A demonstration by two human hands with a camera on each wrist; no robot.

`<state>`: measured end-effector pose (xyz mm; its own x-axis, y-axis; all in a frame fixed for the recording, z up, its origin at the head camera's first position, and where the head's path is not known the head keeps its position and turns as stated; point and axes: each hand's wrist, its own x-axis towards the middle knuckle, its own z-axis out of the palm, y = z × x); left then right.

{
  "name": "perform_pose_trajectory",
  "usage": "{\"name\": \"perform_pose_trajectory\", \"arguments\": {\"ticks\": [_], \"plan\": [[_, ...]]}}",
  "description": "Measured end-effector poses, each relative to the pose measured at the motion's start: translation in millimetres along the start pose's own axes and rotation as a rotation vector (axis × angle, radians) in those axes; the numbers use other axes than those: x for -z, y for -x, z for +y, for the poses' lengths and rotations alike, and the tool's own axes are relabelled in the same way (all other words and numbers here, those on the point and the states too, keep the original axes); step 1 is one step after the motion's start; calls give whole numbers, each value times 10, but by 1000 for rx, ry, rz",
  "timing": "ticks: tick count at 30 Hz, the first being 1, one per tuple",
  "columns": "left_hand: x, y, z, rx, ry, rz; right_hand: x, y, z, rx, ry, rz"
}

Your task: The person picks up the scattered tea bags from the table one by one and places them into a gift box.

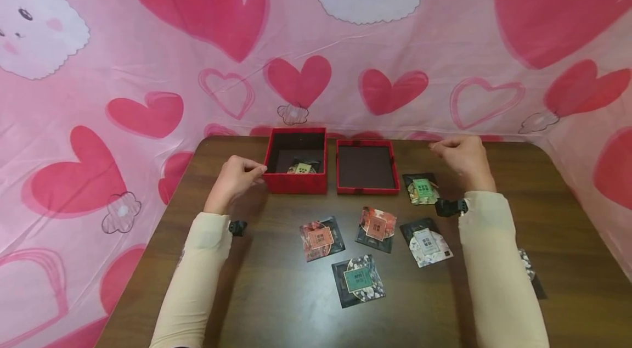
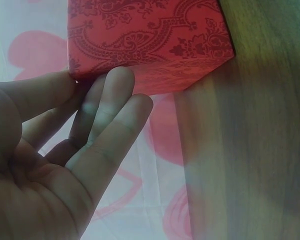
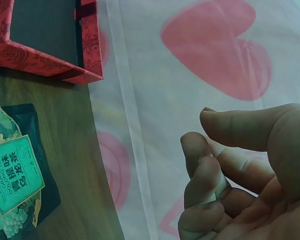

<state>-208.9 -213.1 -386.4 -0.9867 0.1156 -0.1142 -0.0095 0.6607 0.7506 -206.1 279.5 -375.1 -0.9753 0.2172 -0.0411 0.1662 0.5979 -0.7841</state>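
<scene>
My left hand [image 1: 238, 182] is at the front left corner of a red patterned box [image 1: 297, 183], its thumb and fingers pinching the corner; the left wrist view shows thumb and fingers on the box wall [image 2: 155, 30]. Inside the box lies a tea sachet with a yellow-green label [image 1: 303, 168]. Up at the right, my right hand [image 1: 466, 158] hovers with fingers loosely curled, holding nothing. Nearest to it on the table is a grape oolong tea sachet with a green label [image 1: 422, 189], also in the right wrist view [image 3: 17, 172].
The red lid [image 1: 367, 191] lies inside up, right of the box. Two sachets with red labels [image 1: 321, 238] [image 1: 377, 227], a teal-labelled sachet [image 1: 358, 280] and a white-labelled sachet [image 1: 427, 242] lie in front. Another sachet [image 1: 527, 265] is partly behind my right sleeve. A heart-printed cloth [image 1: 340, 46] hangs behind.
</scene>
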Motion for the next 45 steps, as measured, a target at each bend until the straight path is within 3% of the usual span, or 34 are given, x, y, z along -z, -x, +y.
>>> {"name": "perform_pose_trajectory", "arguments": {"ticks": [6, 22, 31, 45], "plan": [[-13, -2, -19, 0, -5, -3, -34, 8, 87, 18, 35, -17], [1, 2, -22, -3, 7, 1, -110, -10, 461, -127, 32, -123], [4, 2, -6, 2, -7, 4, -221, -42, 632, -150, 51, -117], [1, -5, 3, 11, -8, 4, -288, -85, 685, -191, 95, -97]]}}
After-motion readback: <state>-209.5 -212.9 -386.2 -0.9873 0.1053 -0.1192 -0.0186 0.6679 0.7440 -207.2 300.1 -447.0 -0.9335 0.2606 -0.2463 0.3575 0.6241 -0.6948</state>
